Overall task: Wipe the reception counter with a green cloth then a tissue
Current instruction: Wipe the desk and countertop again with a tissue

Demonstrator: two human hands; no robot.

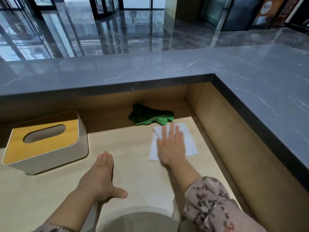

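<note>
Near the bench's [142, 164] back corner, the right grip [170, 144] presses the tissue [190, 144] flat-fingered, cloth [150, 115] just beyond; left grip [98, 174] rests open. Thin tissue could bunch or tear under uneven pressure.

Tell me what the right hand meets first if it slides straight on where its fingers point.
Probably the green cloth, bunched just past the right hand, which lies flat on the tissue.
</note>
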